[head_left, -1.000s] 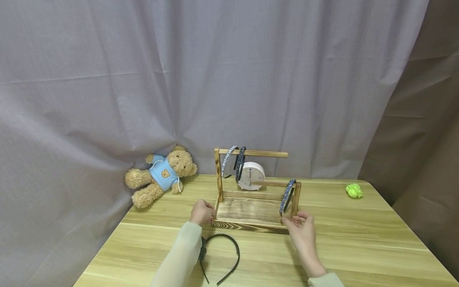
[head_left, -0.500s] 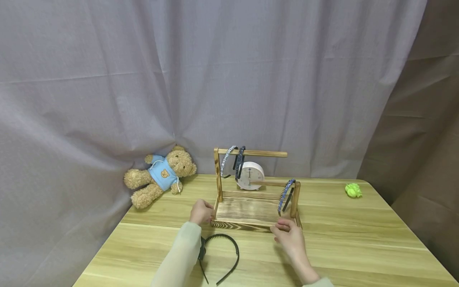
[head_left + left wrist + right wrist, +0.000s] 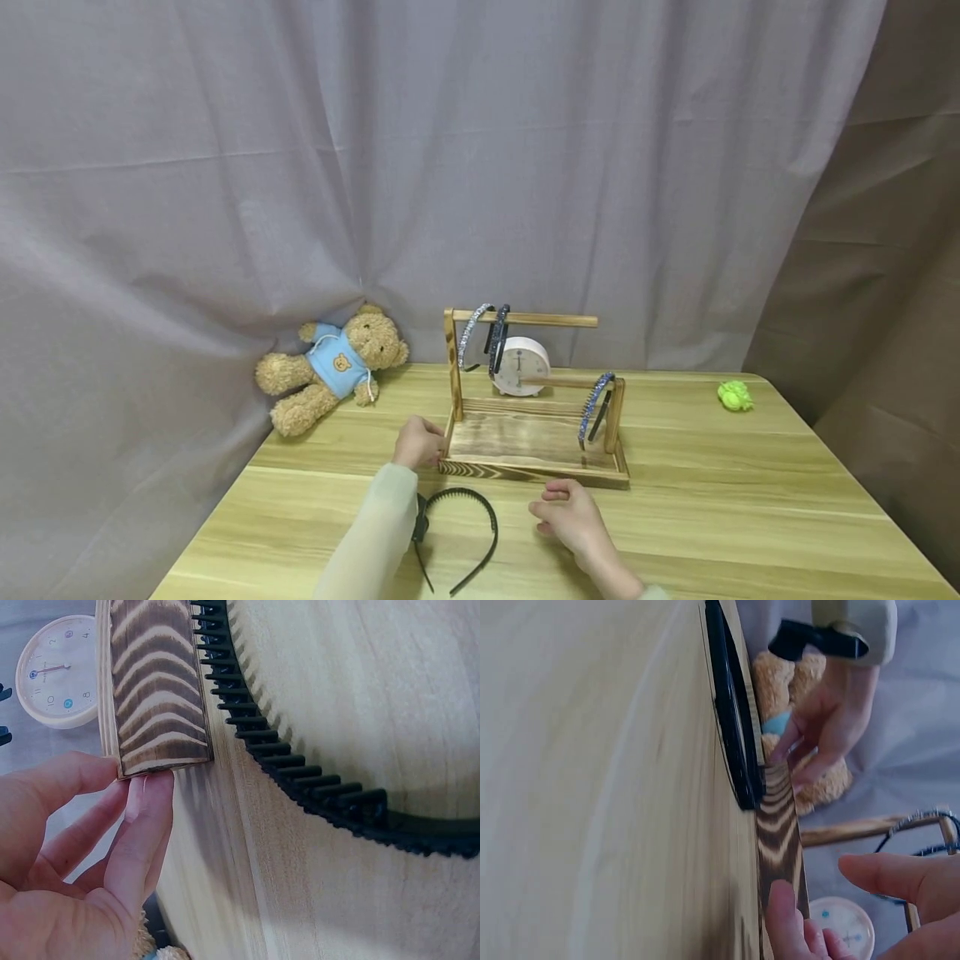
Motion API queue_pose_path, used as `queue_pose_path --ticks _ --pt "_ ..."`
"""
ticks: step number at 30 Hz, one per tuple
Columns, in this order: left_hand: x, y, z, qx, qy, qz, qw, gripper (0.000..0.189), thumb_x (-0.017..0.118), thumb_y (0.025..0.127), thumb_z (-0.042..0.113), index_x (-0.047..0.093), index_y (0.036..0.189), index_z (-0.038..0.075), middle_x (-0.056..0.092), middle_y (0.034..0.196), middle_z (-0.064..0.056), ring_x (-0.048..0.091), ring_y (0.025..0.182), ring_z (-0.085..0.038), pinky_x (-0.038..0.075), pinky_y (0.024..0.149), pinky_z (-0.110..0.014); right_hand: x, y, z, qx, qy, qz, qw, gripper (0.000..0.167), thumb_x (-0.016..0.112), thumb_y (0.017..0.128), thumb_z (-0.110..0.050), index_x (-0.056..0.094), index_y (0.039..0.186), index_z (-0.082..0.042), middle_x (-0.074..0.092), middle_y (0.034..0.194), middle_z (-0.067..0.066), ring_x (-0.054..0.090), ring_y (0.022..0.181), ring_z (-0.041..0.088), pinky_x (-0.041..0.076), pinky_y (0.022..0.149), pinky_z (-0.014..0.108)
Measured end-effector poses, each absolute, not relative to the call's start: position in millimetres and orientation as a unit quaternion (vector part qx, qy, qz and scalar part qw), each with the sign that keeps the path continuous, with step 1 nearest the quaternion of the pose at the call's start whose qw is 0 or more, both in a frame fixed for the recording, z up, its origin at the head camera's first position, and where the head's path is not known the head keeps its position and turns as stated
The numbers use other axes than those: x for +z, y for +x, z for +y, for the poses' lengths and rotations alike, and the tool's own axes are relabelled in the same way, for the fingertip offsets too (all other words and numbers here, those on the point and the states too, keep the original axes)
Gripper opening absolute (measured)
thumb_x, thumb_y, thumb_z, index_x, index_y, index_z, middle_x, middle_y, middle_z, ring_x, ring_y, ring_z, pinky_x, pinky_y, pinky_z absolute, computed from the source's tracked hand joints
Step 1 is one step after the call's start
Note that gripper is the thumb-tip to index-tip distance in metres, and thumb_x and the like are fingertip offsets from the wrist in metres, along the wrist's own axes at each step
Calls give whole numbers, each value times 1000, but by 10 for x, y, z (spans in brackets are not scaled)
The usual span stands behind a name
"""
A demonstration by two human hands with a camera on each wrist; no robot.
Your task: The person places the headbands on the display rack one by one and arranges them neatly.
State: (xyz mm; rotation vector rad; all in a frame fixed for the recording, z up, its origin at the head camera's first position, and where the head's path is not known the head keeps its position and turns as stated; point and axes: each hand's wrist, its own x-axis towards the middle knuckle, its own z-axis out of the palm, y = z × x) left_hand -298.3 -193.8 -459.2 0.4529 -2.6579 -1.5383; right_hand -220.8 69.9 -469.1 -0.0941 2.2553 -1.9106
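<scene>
A wooden display stand [image 3: 525,442] with a tray base and two horizontal bars stands mid-table. My left hand [image 3: 416,442] pinches the tray's front left corner, with thumb and fingertips at its end in the left wrist view. My right hand [image 3: 573,518] hovers in front of the tray, fingers loosely bent and holding nothing. Between the hands lies a black toothed headband [image 3: 495,533], its ends toward me and its left side beside my left sleeve. A silvery headband [image 3: 468,333] and a dark glittery headband [image 3: 494,346] hang on the upper bar. The lower bar carries a blue headband [image 3: 592,408].
Behind the stand is a round white clock [image 3: 520,367]. A teddy bear [image 3: 337,362] in a blue top leans against the grey curtain [image 3: 525,150] at left. Near the table's back right corner sits a small bright green object [image 3: 735,396].
My right hand has left the stand's front right corner and moved left and toward me, to in front of the tray. The left hand stays at its corner.
</scene>
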Motion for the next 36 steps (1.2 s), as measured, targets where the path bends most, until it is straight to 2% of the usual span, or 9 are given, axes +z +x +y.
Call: queue_pose_path --ticks 10,17,20,22,25,29,36 --pt "-4587 -2998 -1953 -494 152 -856 24 14 72 84 3 71 95 -5 68 92 -18 63 56 -14 59 55 -27 -4706 -2145 399 -608 -79 778 138 55 70 81 4 39 124 19 47 113 31 58 93 29 62 72 38" --pt "-4596 -3007 -1957 -491 149 -858 19 14 71 85 3 71 96 -5 68 89 -17 62 56 -13 59 56 -27 -4718 -2156 196 -508 -117 843 132 63 78 73 -4 43 120 18 50 109 29 61 61 18 55 58 30" --pt "-4597 -3007 -1961 -488 146 -860 21 15 70 86 4 71 97 -6 69 88 -16 61 56 -13 59 56 -27 -4708 -2186 117 -465 -128 866 134 67 81 69 -5 44 119 19 47 109 27 58 57 19 50 53 31" --pt "-4602 -3011 -1961 -487 145 -861 21 15 70 86 4 71 97 -6 69 87 -15 61 56 -13 59 55 -26 -4704 -2207 74 -435 -134 882 126 67 82 67 -4 45 117 20 47 112 29 56 61 21 50 52 32" --pt "-4612 -3016 -1964 -489 149 -859 19 15 70 86 4 71 98 -6 68 87 -15 61 56 -12 58 54 -25 -4701 -2218 28 -411 -135 894 114 65 79 63 3 47 115 21 47 114 32 53 65 26 50 52 33" --pt "-4618 -3021 -1967 -491 154 -857 19 16 71 86 4 71 98 -6 68 87 -15 59 55 -12 57 53 -24 -4706 -2221 20 -411 -136 895 109 52 71 61 10 51 109 17 48 109 28 50 64 26 48 49 32" --pt "-4622 -3025 -1948 -496 152 -855 20 14 72 85 4 70 96 -5 67 87 -16 59 53 -12 58 53 -26 -4733 -2225 124 -471 -130 864 123 35 64 70 6 53 103 14 55 93 18 57 60 18 50 50 25"
